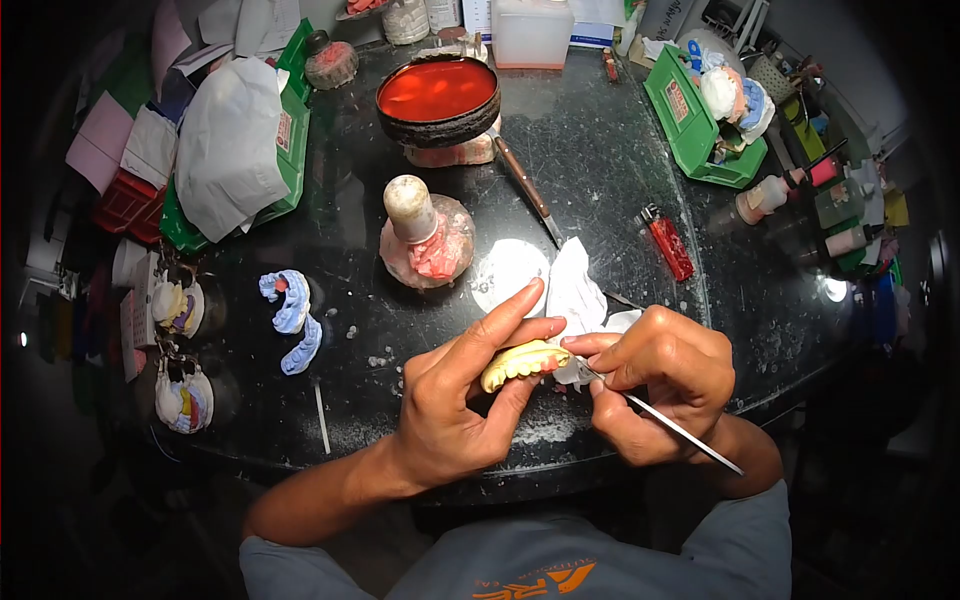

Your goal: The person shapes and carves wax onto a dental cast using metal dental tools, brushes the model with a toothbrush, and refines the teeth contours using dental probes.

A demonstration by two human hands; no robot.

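Yellow cast [522, 364] is gripped by left hand [455, 400], slim tool [680, 429] by right hand [665, 380]; beyond the cast, white tissue [574, 285] and 1 glass bottle [436, 258] are seen.

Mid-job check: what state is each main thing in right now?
Yellow dental cast: held in left hand
Slim metal tool: held in right hand
Round black dish: filled with red
Wooden-handled knife: lying, unheld
Red lighter: lying, unlit
Round glass bottle: upright, capped
Green bin at right: uncovered, loaded
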